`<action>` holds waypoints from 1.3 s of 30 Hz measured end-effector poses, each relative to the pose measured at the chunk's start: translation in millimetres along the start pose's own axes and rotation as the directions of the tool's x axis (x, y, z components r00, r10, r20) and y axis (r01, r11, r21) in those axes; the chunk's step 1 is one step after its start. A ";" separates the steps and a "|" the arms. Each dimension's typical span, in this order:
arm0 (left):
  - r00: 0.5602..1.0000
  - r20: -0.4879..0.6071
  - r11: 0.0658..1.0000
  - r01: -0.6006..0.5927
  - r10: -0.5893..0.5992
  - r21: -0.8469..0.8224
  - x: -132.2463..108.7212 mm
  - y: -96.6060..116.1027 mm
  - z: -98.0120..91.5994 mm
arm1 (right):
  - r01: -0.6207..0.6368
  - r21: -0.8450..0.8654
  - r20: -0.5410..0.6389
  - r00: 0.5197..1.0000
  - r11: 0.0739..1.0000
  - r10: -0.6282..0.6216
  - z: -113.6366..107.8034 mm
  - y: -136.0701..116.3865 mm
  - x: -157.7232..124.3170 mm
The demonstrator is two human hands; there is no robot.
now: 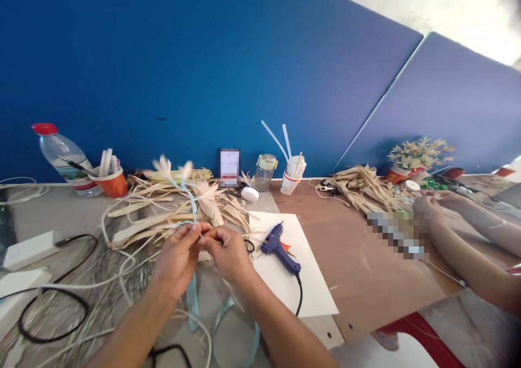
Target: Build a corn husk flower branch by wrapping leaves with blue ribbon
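A handmade flower stem (192, 200), wrapped in light blue, stands upright with pale, husk-like blossoms (163, 166) at its top. My left hand (179, 257) is closed, pinching the stem's lower part between thumb and fingers. My right hand (228, 251) is closed too, its thumb and fingertips pinched at the stem's lower end, touching the left fingertips; the exact grip is partly hidden. A light blue strip (191, 300) hangs beneath the hands, and a loop of similar ribbon (220, 330) lies near my right forearm. Dried husks (142, 229) are heaped behind them.
A blue glue gun (280, 251) rests on white paper (301, 292) to the right. Wires and cables (61, 286) cover the left side. A bottle (67, 156), cups (290, 183), a jar (265, 175) and a phone (229, 167) line the blue partition. Another person's arms (468, 254) are at right.
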State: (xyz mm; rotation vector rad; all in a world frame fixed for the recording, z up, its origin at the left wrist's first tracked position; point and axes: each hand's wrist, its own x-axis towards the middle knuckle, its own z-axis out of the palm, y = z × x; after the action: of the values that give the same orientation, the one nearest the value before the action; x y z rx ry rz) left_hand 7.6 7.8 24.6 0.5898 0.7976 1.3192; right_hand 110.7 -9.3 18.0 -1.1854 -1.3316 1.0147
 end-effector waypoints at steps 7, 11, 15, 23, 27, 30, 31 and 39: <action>0.999 0.043 0.998 0.019 -0.022 0.057 0.8 8.7 -0.2 | -0.330 0.471 0.201 0.943 0.818 0.264 -3.7 1.6 6.7; 0.998 0.024 0.986 -0.062 0.059 0.154 1.3 9.5 -0.3 | -0.291 0.464 0.190 0.955 0.837 0.227 -6.4 4.3 7.4; 0.993 0.018 0.957 -0.120 0.119 0.263 4.1 8.6 -5.9 | -0.278 0.400 0.194 0.957 0.874 0.215 -7.8 5.9 8.3; 0.977 0.028 0.891 -0.203 0.210 0.407 10.4 2.9 -15.1 | -0.316 0.361 0.223 0.943 0.878 0.248 -9.3 3.3 7.9; 0.977 0.045 0.878 -0.207 0.208 0.432 8.7 2.5 -13.3 | -0.327 0.318 0.232 0.937 0.890 0.261 -12.2 0.3 7.5; 0.976 0.062 0.863 -0.214 0.209 0.457 8.4 1.6 -14.2 | -0.280 0.272 0.151 0.957 0.921 0.246 -12.1 -2.2 7.5; 0.976 0.062 0.856 -0.213 0.209 0.470 8.7 1.1 -15.0 | -0.262 0.255 0.123 0.964 0.931 0.237 -11.5 -3.1 7.3; 0.989 0.027 0.947 -0.150 0.148 0.285 6.5 -1.3 -9.2 | -0.212 0.328 0.004 0.975 0.920 0.223 -5.0 -2.6 7.2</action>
State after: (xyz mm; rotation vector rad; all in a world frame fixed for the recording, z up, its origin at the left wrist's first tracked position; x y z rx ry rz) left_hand 1.5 13.4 16.9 0.8982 0.9634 1.3478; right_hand 115.6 -2.8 22.2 -1.1045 -0.9702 1.3140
